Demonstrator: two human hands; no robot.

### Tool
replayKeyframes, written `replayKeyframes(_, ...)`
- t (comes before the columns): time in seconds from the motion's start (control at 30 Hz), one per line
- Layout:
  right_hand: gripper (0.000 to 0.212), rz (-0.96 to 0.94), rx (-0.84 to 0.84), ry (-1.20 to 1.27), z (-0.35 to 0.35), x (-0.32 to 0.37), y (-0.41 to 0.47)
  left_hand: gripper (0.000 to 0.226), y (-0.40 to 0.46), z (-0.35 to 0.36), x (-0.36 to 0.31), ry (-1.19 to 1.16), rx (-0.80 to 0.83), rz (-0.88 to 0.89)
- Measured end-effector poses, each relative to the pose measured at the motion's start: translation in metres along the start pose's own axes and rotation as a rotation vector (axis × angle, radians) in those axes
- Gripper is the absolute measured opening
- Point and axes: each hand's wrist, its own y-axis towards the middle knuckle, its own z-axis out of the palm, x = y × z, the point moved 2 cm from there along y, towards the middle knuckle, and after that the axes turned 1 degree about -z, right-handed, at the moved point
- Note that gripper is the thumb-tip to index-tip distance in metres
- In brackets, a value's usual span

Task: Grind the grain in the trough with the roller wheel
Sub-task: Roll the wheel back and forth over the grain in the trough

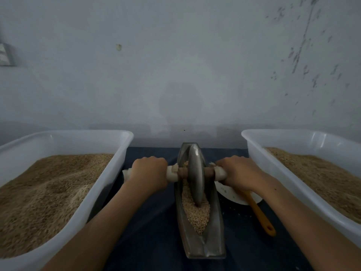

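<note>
Holding the wrapped bar on each side, the left hand [148, 171] and the right hand [237, 171] have their fingers curled tight around it. Between the two hands stands the roller wheel [196, 173], upright in the trough [214, 237]. It sits in the grain [196, 214], which lies just below and nearer than the hands. Beside each hand is a white tub [109, 178] of grain.
</note>
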Motion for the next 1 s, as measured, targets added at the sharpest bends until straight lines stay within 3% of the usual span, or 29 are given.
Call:
replayKeyframes(0.1,0.012,0.001,-0.194,-0.049,0.002,0.003,0.001,0.015,0.000,0.003,0.002,-0.034,-0.070,-0.015)
replayKeyframes(0.2,0.015,-0.015,-0.255,-0.094,0.000,0.007,0.001,0.015,0.001,0.008,0.005,-0.075,-0.021,-0.027)
replayKeyframes(0.37,0.012,-0.034,-0.009,-0.065,-0.011,0.007,-0.001,0.019,0.004,0.007,0.008,-0.093,0.170,-0.005)
replayKeyframes(0.53,0.023,-0.008,0.245,0.042,-0.015,0.003,-0.005,0.027,0.003,0.001,0.005,-0.046,0.175,0.035)
replayKeyframes(0.63,0.013,-0.012,0.146,0.036,-0.010,0.002,-0.004,0.023,0.002,0.003,0.004,-0.043,0.129,0.014)
replayKeyframes(0.83,0.013,0.018,-0.215,-0.077,0.000,0.006,0.000,0.012,-0.001,0.008,0.001,-0.071,-0.161,-0.034)
replayKeyframes(0.93,0.010,0.026,-0.198,-0.066,0.001,0.006,0.000,0.013,-0.001,0.009,0.001,-0.058,-0.148,-0.033)
replayKeyframes(1.0,0.008,0.035,-0.087,-0.039,-0.003,0.005,-0.002,0.016,-0.001,0.006,0.001,-0.021,-0.113,-0.025)
